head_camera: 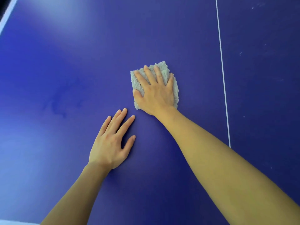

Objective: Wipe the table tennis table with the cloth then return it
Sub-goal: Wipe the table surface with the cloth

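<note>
Wide grip: right hand [155,93], fingers spread, presses flat on folded fuzzy grey cloth [164,69] lying on blue table tennis table [81,62]. Cloth near square, longer axis pointing away. Left hand [108,143] flat on table nearby, grip wide.

1. Right hand [156,93] presses flat, fingers spread, on grey cloth [174,88].
2. Left hand [112,142] rests flat on blue table [65,62].
3. White centre line [223,75] lies right of the cloth.

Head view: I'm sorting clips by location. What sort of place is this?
Probably a games or sports room: a blue table tennis table with a white centre line and white edge stripe fills the view.
</note>
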